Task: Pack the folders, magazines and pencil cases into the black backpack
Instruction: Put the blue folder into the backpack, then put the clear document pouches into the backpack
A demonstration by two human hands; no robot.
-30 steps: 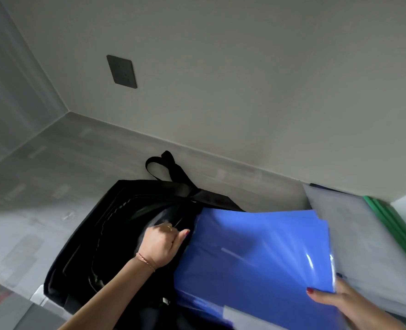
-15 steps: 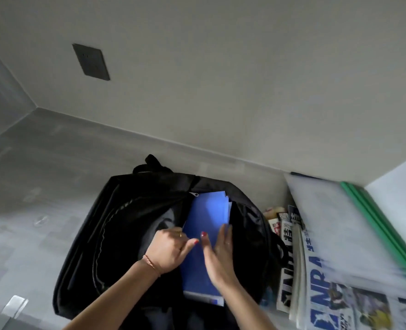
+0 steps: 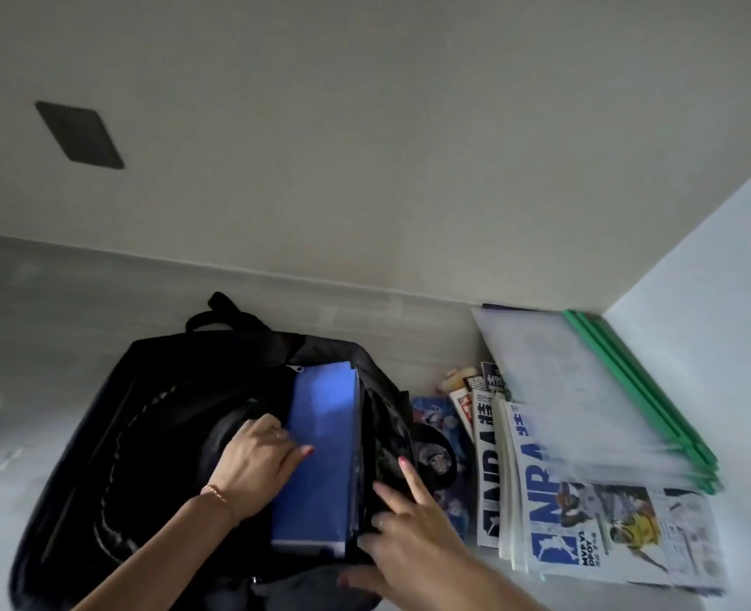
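Observation:
The black backpack [image 3: 144, 434] lies open on the floor. A blue folder [image 3: 320, 456] stands inside its main compartment. My left hand [image 3: 254, 465] grips the backpack's left opening edge, fingertips touching the folder. My right hand [image 3: 404, 526] holds the right side of the opening, index finger raised. To the right lies a stack of NBA magazines [image 3: 585, 522]. Translucent folders with green spines [image 3: 607, 390] rest on top of them. A patterned pencil case [image 3: 435, 416] sits between backpack and magazines, partly hidden.
A wall [image 3: 364, 147] rises just behind the backpack, with a dark wall plate [image 3: 78, 134] at upper left. A white panel [image 3: 717, 280] borders the stack on the right. Grey floor [image 3: 34, 346] extends to the left.
The blue folder has sunk deeper into the backpack. My right hand left the folder and moved right onto the backpack's opening edge. The camera shifted slightly.

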